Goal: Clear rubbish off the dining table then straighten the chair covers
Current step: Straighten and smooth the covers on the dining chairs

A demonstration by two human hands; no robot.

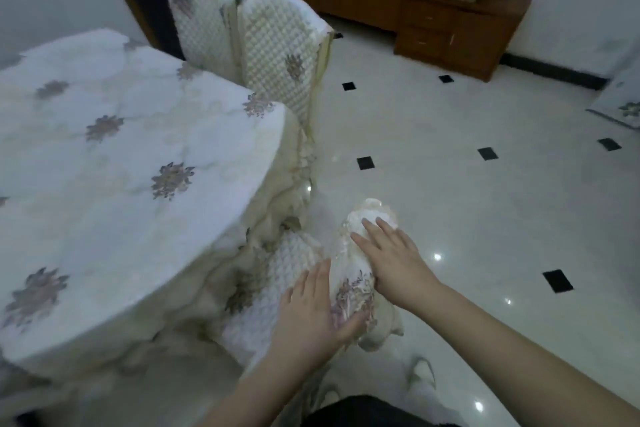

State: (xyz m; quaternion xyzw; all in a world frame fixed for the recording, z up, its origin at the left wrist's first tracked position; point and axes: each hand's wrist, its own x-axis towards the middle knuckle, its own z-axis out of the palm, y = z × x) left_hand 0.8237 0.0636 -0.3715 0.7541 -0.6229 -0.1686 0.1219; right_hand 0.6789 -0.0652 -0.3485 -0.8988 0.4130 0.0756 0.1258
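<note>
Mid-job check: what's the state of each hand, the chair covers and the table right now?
left hand: flat on the near chair cover, fingers straight
right hand: flat on that cover's top edge
near chair cover: rumpled along the top
two far chair covers: on, upright
dining table: clothed, no rubbish showing

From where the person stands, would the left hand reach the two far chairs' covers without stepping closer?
Probably not. The left hand lies flat on the near chair cover, while the far chair covers stand well beyond the table corner. Nothing blocks the floor beside it.
</note>
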